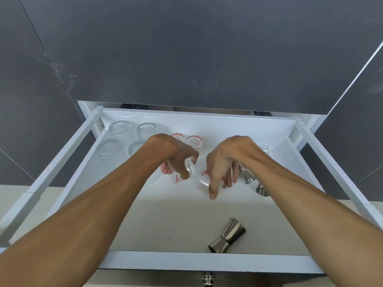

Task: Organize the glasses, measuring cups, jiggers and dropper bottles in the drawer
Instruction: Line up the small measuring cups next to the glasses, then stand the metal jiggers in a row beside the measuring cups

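Note:
A white drawer [199,262] stands pulled open below me. My left hand [176,158] is shut on a small clear measuring cup with red markings [187,171], held tilted above the drawer floor. My right hand [223,164] grips another small clear glass [202,183], mostly hidden under the fingers. Several ribbed glasses [109,151] stand upside down at the back left. Two red-marked measuring cups [193,140] stand behind my hands. A steel jigger [227,236] lies on its side near the drawer front. Two more jiggers [247,176] stand right of my right hand.
Dark grey cabinet fronts [186,48] rise above and beside the drawer. White drawer rails [51,162] run along both sides. A metal handle [208,278] shows under the drawer's front edge. Bare drawer floor [165,224] lies between my forearms.

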